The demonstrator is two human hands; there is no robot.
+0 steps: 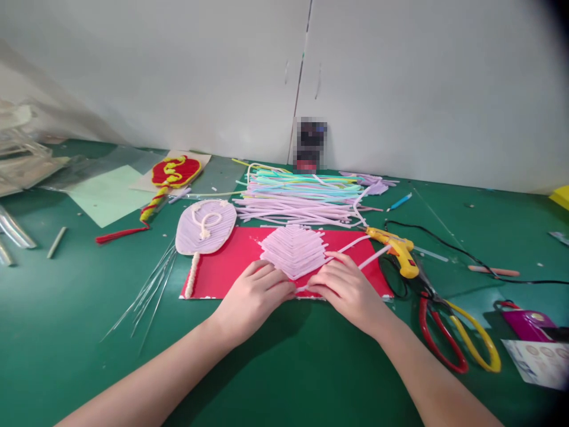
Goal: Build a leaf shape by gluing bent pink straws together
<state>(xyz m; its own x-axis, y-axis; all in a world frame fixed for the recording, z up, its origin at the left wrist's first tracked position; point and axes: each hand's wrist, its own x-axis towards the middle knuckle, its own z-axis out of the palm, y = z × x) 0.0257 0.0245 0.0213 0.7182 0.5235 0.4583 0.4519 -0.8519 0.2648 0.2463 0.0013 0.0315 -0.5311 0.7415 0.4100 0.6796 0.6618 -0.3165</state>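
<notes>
A pale pink leaf-like panel of pipe cleaners (293, 249) lies on a red board (222, 276), its strips meeting along a middle line. Just below its lower tip, a short stretch of pink pipe cleaner (301, 289) shows between my hands. My left hand (258, 293) pinches it from the left with curled fingers. From the other side my right hand (347, 287) grips it, its thumb and fingertips close to the panel's edge. More pale strips lie behind my right hand, toward the yellow glue gun (400, 249).
Behind the board lies a pile of coloured pipe cleaners (302, 198). Left are a lilac fan (207, 228), a red-and-yellow fan (175, 172) and thin wires (151, 287). Right are scissors (460, 332), a blue pen-like tool (400, 201), a cord and a purple item (528, 324).
</notes>
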